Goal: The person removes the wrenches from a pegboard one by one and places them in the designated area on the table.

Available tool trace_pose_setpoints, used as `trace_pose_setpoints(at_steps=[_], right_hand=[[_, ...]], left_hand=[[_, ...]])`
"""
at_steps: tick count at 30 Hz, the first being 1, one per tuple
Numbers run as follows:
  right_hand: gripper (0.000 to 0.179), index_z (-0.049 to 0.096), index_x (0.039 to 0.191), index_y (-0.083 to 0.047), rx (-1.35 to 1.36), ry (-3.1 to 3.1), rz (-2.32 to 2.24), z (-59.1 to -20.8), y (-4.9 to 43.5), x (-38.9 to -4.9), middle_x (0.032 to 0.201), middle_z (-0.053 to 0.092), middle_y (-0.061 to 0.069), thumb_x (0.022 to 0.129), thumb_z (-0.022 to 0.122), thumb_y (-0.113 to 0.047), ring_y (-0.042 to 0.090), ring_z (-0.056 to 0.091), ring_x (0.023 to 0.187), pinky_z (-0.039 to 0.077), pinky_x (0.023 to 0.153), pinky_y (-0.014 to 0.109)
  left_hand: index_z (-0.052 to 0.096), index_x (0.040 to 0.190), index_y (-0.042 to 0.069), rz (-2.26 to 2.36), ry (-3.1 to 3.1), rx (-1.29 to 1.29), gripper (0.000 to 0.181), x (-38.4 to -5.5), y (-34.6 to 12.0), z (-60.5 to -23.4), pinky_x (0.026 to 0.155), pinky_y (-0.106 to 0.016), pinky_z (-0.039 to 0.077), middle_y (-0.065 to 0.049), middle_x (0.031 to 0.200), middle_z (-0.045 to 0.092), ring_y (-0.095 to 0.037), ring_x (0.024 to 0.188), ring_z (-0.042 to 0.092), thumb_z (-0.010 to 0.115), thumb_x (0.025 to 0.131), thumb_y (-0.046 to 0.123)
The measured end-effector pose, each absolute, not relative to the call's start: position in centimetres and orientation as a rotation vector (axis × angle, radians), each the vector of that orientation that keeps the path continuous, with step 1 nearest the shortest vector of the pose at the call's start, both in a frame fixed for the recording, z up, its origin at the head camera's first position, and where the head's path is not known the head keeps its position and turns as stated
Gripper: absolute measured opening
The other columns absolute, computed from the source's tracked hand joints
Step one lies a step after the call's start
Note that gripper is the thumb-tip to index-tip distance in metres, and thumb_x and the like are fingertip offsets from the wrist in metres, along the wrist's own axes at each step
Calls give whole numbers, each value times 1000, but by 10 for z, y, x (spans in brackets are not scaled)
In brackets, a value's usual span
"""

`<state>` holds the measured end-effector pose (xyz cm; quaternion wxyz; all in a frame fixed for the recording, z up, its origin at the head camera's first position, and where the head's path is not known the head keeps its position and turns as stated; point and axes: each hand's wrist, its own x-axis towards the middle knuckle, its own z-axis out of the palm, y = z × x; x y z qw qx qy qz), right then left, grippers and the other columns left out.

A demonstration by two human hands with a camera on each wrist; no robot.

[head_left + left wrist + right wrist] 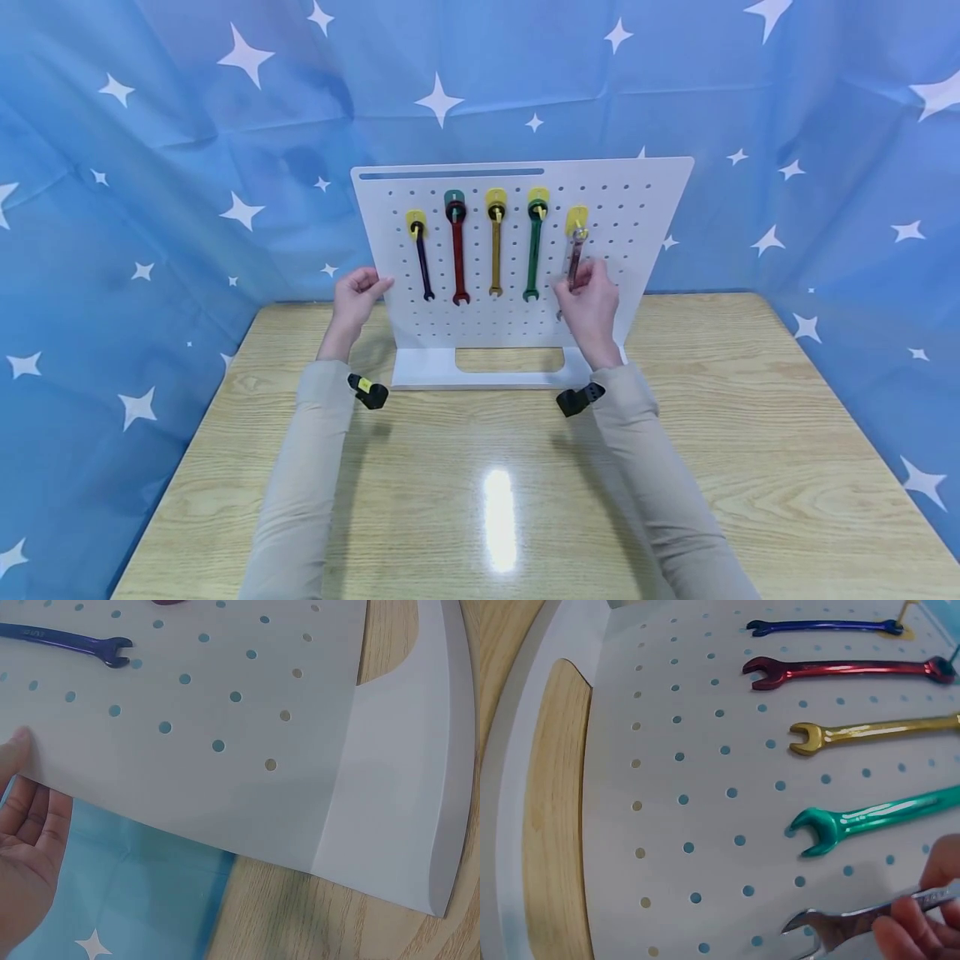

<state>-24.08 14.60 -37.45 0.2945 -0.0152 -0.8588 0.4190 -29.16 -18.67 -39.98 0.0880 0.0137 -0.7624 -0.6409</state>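
A white pegboard (652, 179) stands upright on the table. My left hand (352, 302) pinches its left edge, with the thumb in front and the fingers behind. Near the board's right side, my right hand (592, 307) holds a silver combination wrench (847, 927) by its shank, open end downward. That wrench's ring end is up at a yellow hook (573, 218). To its left hang a green wrench (534, 254), a gold wrench (496, 254), a red wrench (459, 258) and a small dark blue wrench (423, 265).
The wrenches to the left hang on yellow hooks, except the red one, whose hook (454, 197) is green. The board's white base (423, 371) has a cutout and rests on the wooden table (480, 467). A blue curtain (480, 67) with white stars surrounds the table.
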Motion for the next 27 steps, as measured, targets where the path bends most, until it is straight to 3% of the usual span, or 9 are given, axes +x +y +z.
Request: trace_pose_setpoints(at_steps=[8, 18, 22, 27], right_hand=[[8, 57, 92, 5, 72, -2265, 1200, -380, 156, -238, 82, 62, 16, 85, 58, -1, 19, 54, 68, 39, 57, 16], [17, 60, 96, 3, 175, -2336, 1445, -382, 175, -235, 84, 59, 13, 93, 58, -13, 11, 51, 70, 47, 59, 15], [20, 61, 96, 3, 177, -2348, 1494, -381, 179, -231, 84, 56, 9, 94, 57, -17, 11, 51, 72, 47, 61, 17], [22, 61, 99, 1, 161, -2389, 1548, -377, 181, -224, 86, 56, 7, 95, 57, -19, 13, 52, 75, 46, 62, 18]], left_hand=[[63, 98, -3, -1915, -2265, 33, 23, -292, -187, -401, 77, -34, 43, 11, 74, 62, -10, 76, 54, 69, 86, 16], [64, 98, -3, -1901, -2272, 25, 24, -293, -187, -400, 82, -42, 42, 10, 74, 61, -9, 76, 54, 69, 87, 17], [63, 98, -4, -1901, -2267, 16, 23, -292, -187, -400, 80, -40, 42, 11, 74, 61, -9, 76, 54, 68, 87, 16], [63, 97, -4, -1894, -2268, 16, 23, -291, -187, -400, 71, -28, 42, 11, 73, 61, -9, 74, 53, 68, 87, 16]])
